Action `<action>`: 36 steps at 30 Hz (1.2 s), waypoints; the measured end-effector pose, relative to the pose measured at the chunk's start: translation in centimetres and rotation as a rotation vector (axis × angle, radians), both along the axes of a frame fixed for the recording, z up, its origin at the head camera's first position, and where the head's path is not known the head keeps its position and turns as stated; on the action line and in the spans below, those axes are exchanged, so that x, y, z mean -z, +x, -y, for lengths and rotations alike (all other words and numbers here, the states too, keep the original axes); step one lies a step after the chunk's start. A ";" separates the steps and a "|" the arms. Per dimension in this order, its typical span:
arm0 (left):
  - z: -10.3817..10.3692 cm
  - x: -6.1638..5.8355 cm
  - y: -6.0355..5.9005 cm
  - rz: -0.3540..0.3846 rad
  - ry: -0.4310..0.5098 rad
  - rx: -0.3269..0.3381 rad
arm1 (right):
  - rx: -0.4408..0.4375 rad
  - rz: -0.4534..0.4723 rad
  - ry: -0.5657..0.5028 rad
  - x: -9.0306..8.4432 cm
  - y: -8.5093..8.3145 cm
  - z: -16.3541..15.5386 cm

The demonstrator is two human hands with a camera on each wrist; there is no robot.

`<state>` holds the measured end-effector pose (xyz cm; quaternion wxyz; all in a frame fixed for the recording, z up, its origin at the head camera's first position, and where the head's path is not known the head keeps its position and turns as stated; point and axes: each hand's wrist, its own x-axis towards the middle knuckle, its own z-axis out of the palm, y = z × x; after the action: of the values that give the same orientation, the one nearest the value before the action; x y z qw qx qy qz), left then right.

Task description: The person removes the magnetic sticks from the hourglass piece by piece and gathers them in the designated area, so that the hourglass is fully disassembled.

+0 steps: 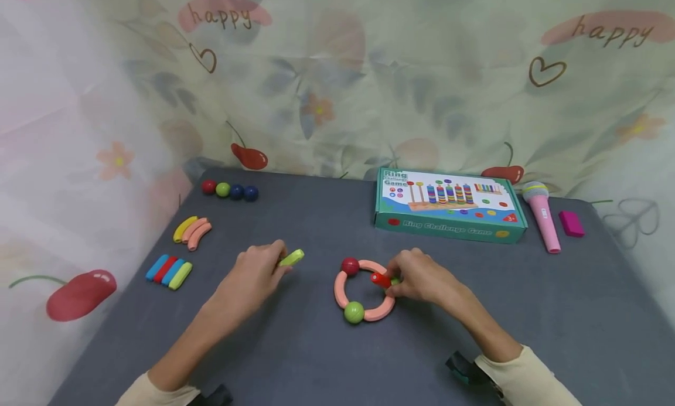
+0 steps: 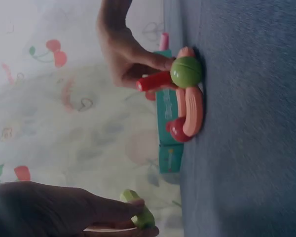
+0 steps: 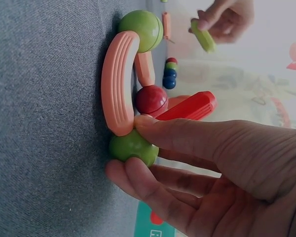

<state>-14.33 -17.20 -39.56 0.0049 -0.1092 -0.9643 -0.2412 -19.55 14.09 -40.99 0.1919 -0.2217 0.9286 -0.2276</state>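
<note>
With the right hand [image 1: 419, 277] pinching the green ball [image 3: 133, 146] and red stick [image 1: 379, 280] at the ring [image 1: 364, 290] mid-desk, steady that joint while the left hand's [image 1: 253, 274] fingers pinch the yellow-green stick [image 1: 292, 258] nearby.

A home play corner, by the look of it. A printed curtain [image 1: 369, 72] with cherries, hearts and the word "happy" hangs behind a grey surface [image 1: 316, 347]. Against the curtain lie a ring game box [image 1: 448, 205] and, right of the box, a pink toy microphone [image 1: 543, 215].
</note>
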 end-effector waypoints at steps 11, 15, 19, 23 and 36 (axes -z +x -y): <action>6.7 1.1 1.8 0.046 -0.144 -0.165 | 0.005 0.004 0.011 0.1 -0.1 0.3; 9.1 1.7 2.4 0.039 -0.212 -0.203 | -0.003 0.001 0.005 0.1 -0.2 0.4; 10.6 1.9 3.1 0.064 -0.247 -0.244 | -0.007 -0.003 0.009 0.1 -0.2 0.2; 11.6 2.2 3.4 0.078 -0.260 -0.277 | -0.006 -0.011 0.006 0.0 -0.2 0.1; 13.2 3.7 3.4 -0.064 -0.309 -0.281 | -0.019 -0.010 -0.012 0.0 -0.2 0.1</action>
<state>-10.97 -30.36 -43.22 0.0522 0.0196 -0.9949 -0.0836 -19.76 14.01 -41.01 0.1883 -0.2328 0.9260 -0.2301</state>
